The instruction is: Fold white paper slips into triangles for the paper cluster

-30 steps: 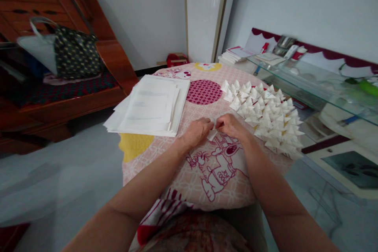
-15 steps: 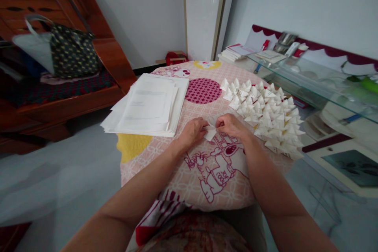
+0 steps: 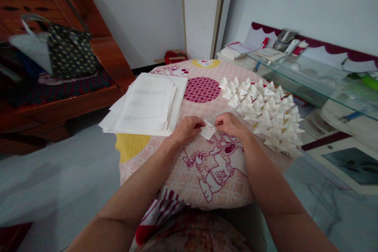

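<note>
Between my two hands, just above the cloth-covered table point(image 3: 203, 189), is a small folded piece of white paper point(image 3: 208, 131). My left hand point(image 3: 189, 128) is closed on its left side, fingers bent and pinching. On the opposite side, my right hand point(image 3: 228, 124) pinches the paper's edge between thumb and fingers. The fingertips partly cover the piece, so its exact folds are hard to make out. Right of my hands stand several rows of pointed folded white paper pieces point(image 3: 262, 106). To the left lies a stack of white paper sheets point(image 3: 147, 102).
A glass shelf point(image 3: 313, 82) holding cups and papers runs along the right side. On the left, a wooden bench point(image 3: 109, 63) bears a dark patterned bag point(image 3: 71, 51). A tall white cabinet-like unit point(image 3: 202, 12) stands behind the table.
My left hand has shifted slightly left, and more of the folded paper shows between my hands. Both hands still grip it. The view has moved a little.
</note>
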The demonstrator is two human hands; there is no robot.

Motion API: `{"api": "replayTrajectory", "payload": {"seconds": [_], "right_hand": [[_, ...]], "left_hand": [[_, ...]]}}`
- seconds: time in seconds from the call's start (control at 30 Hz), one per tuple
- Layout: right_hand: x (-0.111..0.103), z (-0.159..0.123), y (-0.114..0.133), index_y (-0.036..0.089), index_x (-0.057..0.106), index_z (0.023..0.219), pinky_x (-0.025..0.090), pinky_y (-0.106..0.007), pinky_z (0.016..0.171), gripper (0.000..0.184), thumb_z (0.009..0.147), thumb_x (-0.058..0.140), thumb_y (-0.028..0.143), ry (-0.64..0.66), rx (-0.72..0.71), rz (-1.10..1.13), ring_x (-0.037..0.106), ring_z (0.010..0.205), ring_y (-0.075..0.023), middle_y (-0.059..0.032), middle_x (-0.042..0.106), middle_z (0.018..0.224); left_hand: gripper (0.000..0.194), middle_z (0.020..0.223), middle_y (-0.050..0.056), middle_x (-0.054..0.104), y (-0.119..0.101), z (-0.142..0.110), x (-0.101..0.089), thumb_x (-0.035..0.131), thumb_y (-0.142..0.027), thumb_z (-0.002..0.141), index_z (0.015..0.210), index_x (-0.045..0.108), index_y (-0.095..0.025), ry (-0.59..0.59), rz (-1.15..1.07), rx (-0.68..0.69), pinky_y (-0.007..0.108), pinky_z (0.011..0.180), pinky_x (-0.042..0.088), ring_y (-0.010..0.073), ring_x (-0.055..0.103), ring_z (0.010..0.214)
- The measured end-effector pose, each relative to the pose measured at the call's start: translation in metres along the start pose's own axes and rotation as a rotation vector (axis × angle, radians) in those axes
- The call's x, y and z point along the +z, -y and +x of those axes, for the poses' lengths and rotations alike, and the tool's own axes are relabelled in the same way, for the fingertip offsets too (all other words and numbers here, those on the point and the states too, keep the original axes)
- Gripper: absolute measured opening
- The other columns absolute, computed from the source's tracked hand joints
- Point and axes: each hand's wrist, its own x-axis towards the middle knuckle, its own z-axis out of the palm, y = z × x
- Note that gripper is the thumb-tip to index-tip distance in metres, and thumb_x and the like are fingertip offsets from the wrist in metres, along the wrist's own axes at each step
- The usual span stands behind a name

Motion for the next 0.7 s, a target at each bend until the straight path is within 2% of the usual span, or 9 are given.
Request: {"api": "replayTrajectory", "payload": {"seconds": [0.23, 0.47, 0.7], "right_hand": [[-0.001, 0.000, 0.003, 0.016, 0.071, 0.068, 0.035, -0.024, 0.058, 0.012, 0.071, 0.063, 0.008, 0.016, 0.005, -0.025, 0.053, 0.059, -0.0109, 0.0022, 0.064, 0.063], [-0.002, 0.000, 0.006, 0.016, 0.073, 0.070, 0.037, -0.025, 0.060, 0.013, 0.072, 0.063, 0.008, 0.017, 0.003, -0.065, 0.055, 0.061, -0.0121, 0.0003, 0.067, 0.065], [-0.002, 0.000, 0.004, 0.016, 0.072, 0.069, 0.037, -0.024, 0.059, 0.013, 0.072, 0.063, 0.008, 0.013, -0.008, -0.047, 0.056, 0.062, -0.0121, 0.0011, 0.066, 0.064]], "left_hand": [[0.021, 0.093, 0.008, 0.073, -0.002, -0.008, 0.004, 0.058, -0.007, 0.086, 0.098, 0.073, -0.016, -0.025, 0.209, 0.075, 0.029, 0.081, 0.050, 0.0199, 0.068, 0.087], [0.025, 0.092, 0.010, 0.069, -0.025, -0.017, 0.005, 0.050, -0.009, 0.094, 0.101, 0.073, -0.015, 0.037, 0.415, 0.048, 0.029, 0.074, 0.048, 0.0220, 0.067, 0.088], [0.026, 0.095, 0.010, 0.070, -0.025, -0.018, 0.003, 0.051, -0.019, 0.097, 0.101, 0.077, -0.019, 0.092, 0.515, 0.148, 0.029, 0.069, 0.046, 0.0228, 0.067, 0.090]]}}
